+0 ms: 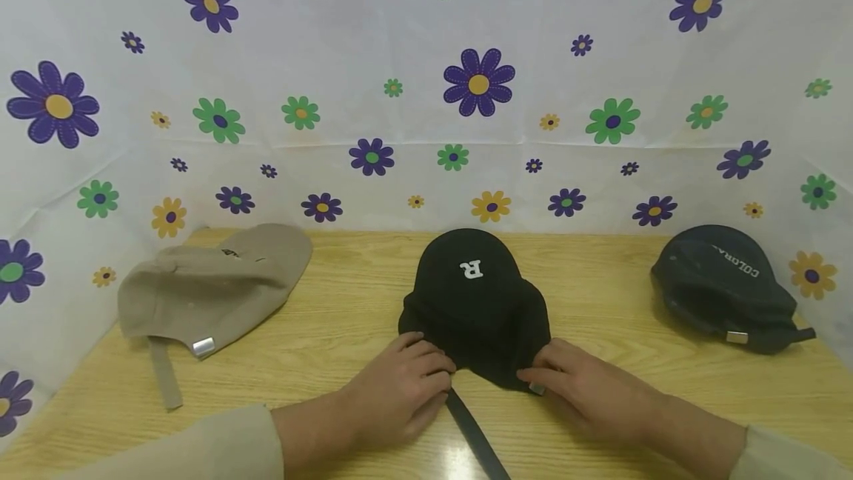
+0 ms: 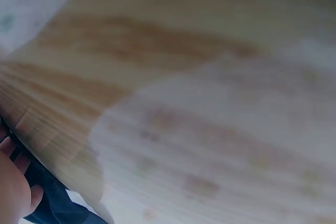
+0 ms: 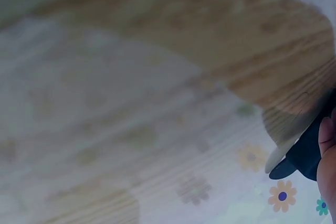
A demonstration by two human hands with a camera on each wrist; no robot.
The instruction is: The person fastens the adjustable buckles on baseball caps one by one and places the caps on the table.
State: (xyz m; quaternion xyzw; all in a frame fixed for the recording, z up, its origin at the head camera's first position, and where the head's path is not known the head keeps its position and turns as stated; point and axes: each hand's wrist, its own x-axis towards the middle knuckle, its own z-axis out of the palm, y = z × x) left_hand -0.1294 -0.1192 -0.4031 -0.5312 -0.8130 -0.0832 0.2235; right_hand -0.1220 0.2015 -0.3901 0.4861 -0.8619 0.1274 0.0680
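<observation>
A black cap (image 1: 466,310) with a white letter R lies at the middle of the table, its back opening toward me. My left hand (image 1: 396,391) holds the cap's left rear edge, right where the long black strap (image 1: 476,435) comes out and runs toward the near edge. With thumb and fingers, my right hand (image 1: 589,391) pinches the right rear edge, beside a small metal buckle (image 1: 536,389). The left wrist view has fingers (image 2: 35,198) on the dark cloth at its lower left corner. Part of the cap (image 3: 304,153) and my right hand show at the right wrist view's edge.
A beige cap (image 1: 213,287) lies at the left, its strap hanging loose from the back. On the right sits a dark navy cap (image 1: 720,287) with white lettering and a metal buckle. A white flower-printed cloth (image 1: 413,35) stands behind the wooden table (image 1: 346,280) and along both sides.
</observation>
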